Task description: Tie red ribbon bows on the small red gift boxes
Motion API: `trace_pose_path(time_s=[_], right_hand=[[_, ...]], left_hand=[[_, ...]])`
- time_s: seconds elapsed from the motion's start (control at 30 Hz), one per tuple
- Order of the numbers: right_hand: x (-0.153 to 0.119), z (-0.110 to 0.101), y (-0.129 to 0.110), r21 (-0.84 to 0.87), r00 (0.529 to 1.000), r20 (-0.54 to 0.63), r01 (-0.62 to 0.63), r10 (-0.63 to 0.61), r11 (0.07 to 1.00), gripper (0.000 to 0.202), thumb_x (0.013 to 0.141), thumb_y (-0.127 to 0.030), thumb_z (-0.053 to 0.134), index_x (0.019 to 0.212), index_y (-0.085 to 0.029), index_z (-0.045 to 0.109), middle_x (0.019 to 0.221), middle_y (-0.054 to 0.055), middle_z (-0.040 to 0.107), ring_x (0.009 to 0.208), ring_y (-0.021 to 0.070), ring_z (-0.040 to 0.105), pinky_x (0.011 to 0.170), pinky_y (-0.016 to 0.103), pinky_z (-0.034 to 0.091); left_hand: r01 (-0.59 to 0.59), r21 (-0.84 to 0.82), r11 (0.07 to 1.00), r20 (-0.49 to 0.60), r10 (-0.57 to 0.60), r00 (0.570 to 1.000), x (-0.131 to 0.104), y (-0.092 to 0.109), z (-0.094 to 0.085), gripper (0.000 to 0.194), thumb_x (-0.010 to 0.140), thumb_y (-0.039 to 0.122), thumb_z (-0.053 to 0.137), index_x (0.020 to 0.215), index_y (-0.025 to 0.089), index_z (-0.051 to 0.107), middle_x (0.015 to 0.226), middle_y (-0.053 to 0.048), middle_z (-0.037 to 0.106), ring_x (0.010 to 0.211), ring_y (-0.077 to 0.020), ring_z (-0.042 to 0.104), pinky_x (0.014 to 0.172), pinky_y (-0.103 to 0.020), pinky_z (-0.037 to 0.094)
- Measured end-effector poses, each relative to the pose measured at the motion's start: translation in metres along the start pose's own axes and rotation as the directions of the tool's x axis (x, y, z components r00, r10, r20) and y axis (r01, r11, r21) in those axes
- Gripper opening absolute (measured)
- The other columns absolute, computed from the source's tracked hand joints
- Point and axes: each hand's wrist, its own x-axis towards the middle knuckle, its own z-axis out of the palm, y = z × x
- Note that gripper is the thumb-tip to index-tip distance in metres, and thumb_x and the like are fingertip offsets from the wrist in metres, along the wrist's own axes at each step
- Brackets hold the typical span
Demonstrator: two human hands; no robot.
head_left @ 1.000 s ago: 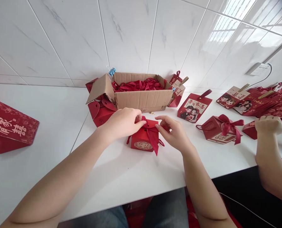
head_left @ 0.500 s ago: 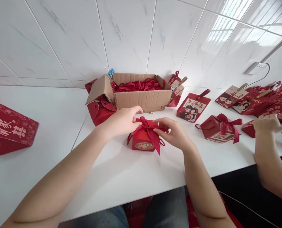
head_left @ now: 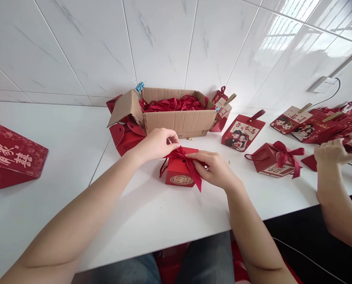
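A small red gift box (head_left: 176,178) with a round gold emblem stands on the white table in front of me. A dark red ribbon (head_left: 196,173) is tied in a bow on its top, one tail hanging down the front. My left hand (head_left: 161,146) pinches the bow's left side between thumb and fingers. From the right, my right hand (head_left: 213,167) grips the ribbon's other loop, its fingers partly hiding it. Cord handles (head_left: 163,169) show at the side of the box.
Behind stands an open cardboard box (head_left: 178,123) full of red ribbons (head_left: 176,103), with a blue binder clip (head_left: 139,86). Finished-looking boxes (head_left: 278,159) and card bags (head_left: 243,132) stand to the right. A red box (head_left: 14,157) lies left. Another person's hand (head_left: 334,152) works at far right.
My left fingers have come in to the bow near its knot, and my right hand has closed on the right loop. At far right, the other person's hands have shifted slightly.
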Motion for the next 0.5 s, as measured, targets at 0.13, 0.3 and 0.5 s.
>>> trace_pose_path(time_s=[0.13, 0.3, 0.5], right_hand=[[-0.0016, -0.0001, -0.0002, -0.003, 1.0, 0.001, -0.013, 0.013, 1.0, 0.037, 0.087, -0.011, 0.044, 0.117, -0.018, 0.064, 0.099, 0.007, 0.072, 0.075, 0.0155, 0.063, 0.067, 0.028, 0.049], [-0.0024, 0.0009, -0.002, -0.032, 1.0, 0.001, -0.017, 0.017, 0.999, 0.034, 0.087, -0.013, 0.044, 0.113, -0.018, 0.066, 0.093, 0.007, 0.073, 0.071, 0.0147, 0.062, 0.062, 0.026, 0.047], [-0.0017, 0.0011, -0.0047, -0.06, 0.999, 0.04, -0.028, 0.031, 0.998, 0.036, 0.089, -0.013, 0.041, 0.117, -0.016, 0.064, 0.097, 0.009, 0.073, 0.077, 0.0169, 0.064, 0.068, 0.029, 0.048]], left_hand=[[-0.006, 0.014, 1.0, -0.02, 0.006, 1.0, -0.0005, 0.0, -0.0003, 0.016, 0.082, 0.032, 0.058, 0.079, 0.019, 0.066, 0.081, -0.003, 0.068, 0.065, -0.0141, 0.057, 0.057, -0.026, 0.043], [0.0, -0.001, 1.0, -0.014, 0.0, 1.0, 0.0002, -0.0013, 0.0009, 0.015, 0.082, 0.031, 0.057, 0.078, 0.019, 0.065, 0.077, -0.003, 0.067, 0.063, -0.0132, 0.056, 0.057, -0.026, 0.042], [0.032, 0.005, 0.999, -0.047, -0.032, 0.998, 0.0014, -0.0021, 0.0072, 0.014, 0.081, 0.029, 0.057, 0.075, 0.018, 0.063, 0.071, -0.003, 0.065, 0.062, -0.0142, 0.055, 0.056, -0.027, 0.042]])
